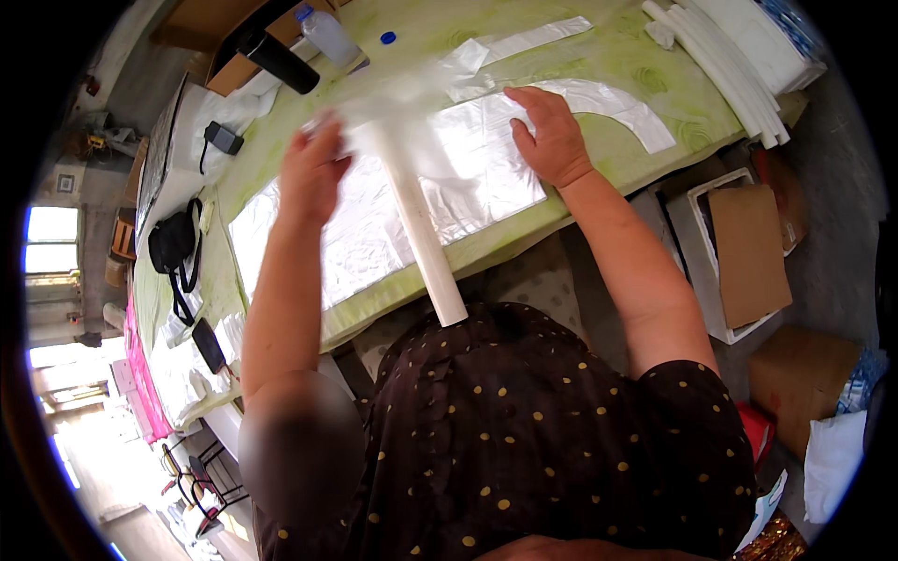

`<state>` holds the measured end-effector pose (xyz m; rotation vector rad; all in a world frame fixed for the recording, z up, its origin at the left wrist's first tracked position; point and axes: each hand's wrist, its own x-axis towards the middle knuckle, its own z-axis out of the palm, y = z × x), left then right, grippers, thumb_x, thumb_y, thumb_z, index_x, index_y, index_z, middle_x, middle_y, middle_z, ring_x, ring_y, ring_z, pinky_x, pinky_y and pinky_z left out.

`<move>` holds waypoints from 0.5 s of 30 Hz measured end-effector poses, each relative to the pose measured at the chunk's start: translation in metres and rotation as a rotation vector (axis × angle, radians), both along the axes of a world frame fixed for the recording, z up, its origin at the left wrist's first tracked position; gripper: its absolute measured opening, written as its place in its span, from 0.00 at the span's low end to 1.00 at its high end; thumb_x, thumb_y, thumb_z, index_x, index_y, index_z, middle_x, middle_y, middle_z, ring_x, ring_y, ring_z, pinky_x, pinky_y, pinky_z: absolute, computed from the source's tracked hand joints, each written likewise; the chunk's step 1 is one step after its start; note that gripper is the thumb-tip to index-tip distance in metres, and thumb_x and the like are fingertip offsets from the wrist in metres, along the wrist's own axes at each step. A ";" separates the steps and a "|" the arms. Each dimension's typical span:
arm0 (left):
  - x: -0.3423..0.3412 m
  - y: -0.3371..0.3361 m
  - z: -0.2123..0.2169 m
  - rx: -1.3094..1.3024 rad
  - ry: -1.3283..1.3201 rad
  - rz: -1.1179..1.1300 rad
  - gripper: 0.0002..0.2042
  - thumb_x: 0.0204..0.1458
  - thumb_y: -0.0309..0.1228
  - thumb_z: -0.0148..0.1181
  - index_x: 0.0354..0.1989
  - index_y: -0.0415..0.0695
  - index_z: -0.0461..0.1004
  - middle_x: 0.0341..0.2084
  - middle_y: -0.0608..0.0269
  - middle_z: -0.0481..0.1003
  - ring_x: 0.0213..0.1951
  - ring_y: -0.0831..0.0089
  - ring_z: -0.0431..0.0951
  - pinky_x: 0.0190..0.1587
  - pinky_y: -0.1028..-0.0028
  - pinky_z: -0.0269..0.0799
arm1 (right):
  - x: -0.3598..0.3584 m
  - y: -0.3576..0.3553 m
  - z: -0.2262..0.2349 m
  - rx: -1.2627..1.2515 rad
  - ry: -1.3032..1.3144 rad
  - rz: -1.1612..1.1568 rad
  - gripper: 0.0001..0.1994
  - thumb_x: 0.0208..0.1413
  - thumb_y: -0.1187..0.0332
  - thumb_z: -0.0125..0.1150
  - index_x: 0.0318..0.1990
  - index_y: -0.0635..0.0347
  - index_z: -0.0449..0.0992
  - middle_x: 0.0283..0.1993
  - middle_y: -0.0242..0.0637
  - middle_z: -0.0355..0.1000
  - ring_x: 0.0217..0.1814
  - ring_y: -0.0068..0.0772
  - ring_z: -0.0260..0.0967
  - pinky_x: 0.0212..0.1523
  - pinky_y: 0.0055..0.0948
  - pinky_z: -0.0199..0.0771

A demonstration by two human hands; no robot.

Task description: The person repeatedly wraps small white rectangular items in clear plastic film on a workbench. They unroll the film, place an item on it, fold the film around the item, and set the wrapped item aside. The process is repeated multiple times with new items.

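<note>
A shiny white plastic sheet (360,251) lies flat on the table, partly over its near side. Across it rests a long cream-white tube (423,234), its near end jutting past the table edge toward my lap. A hazy, blurred whitish patch (402,98) covers the tube's far end, so I cannot make out what is there. My left hand (316,173) is raised left of the tube; motion smears its fingertips, and whether they hold anything is unclear. To the right of the tube, my right hand (554,136) is over the sheet, thumb and fingers apart, holding nothing.
A curved white strip (622,107) lies right of my right hand. Farther back are a black cylinder (279,62), a clear bottle (327,37) and a blue cap (388,37). White tubes (720,70) lie far right. A black bag (174,241) and phone (209,344) are left.
</note>
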<state>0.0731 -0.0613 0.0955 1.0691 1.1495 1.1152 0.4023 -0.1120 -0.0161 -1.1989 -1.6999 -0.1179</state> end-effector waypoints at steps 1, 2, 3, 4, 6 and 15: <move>-0.035 -0.002 0.000 0.024 0.040 0.063 0.16 0.59 0.35 0.66 0.54 0.49 0.74 0.34 0.76 0.72 0.35 0.82 0.70 0.40 0.75 0.70 | -0.001 0.000 0.000 -0.019 0.015 -0.002 0.22 0.53 0.74 0.65 0.58 0.55 0.76 0.56 0.42 0.74 0.58 0.49 0.69 0.61 0.41 0.71; -0.065 -0.008 0.003 0.014 0.096 0.150 0.15 0.59 0.34 0.66 0.53 0.50 0.74 0.33 0.77 0.72 0.34 0.84 0.70 0.38 0.77 0.68 | -0.002 0.002 -0.002 -0.037 0.033 0.001 0.22 0.53 0.74 0.65 0.57 0.55 0.76 0.55 0.42 0.75 0.58 0.49 0.70 0.61 0.41 0.71; -0.088 -0.015 0.004 -0.017 0.175 0.216 0.15 0.58 0.33 0.66 0.54 0.51 0.75 0.33 0.78 0.72 0.33 0.84 0.70 0.37 0.77 0.68 | -0.002 0.004 -0.006 -0.046 0.028 -0.029 0.20 0.53 0.73 0.66 0.55 0.55 0.78 0.53 0.42 0.76 0.57 0.48 0.70 0.60 0.41 0.71; -0.125 -0.018 -0.008 -0.091 0.278 0.273 0.17 0.57 0.34 0.67 0.55 0.52 0.75 0.33 0.76 0.73 0.35 0.83 0.71 0.38 0.79 0.67 | -0.004 0.005 -0.007 -0.049 0.021 -0.017 0.19 0.53 0.73 0.66 0.55 0.55 0.78 0.53 0.42 0.76 0.57 0.48 0.70 0.60 0.41 0.71; -0.163 -0.028 -0.030 -0.163 0.483 0.329 0.22 0.55 0.34 0.69 0.59 0.51 0.73 0.33 0.75 0.73 0.36 0.82 0.73 0.39 0.79 0.69 | -0.003 0.006 -0.008 -0.055 0.001 -0.004 0.19 0.53 0.73 0.66 0.54 0.55 0.78 0.53 0.43 0.76 0.56 0.48 0.71 0.59 0.41 0.71; -0.132 -0.044 -0.065 0.711 1.416 0.160 0.24 0.47 0.24 0.62 0.57 0.48 0.74 0.61 0.53 0.71 0.65 0.51 0.66 0.67 0.58 0.61 | 0.000 0.008 -0.009 -0.083 -0.086 -0.078 0.14 0.54 0.71 0.65 0.49 0.56 0.80 0.49 0.42 0.78 0.54 0.48 0.72 0.58 0.40 0.72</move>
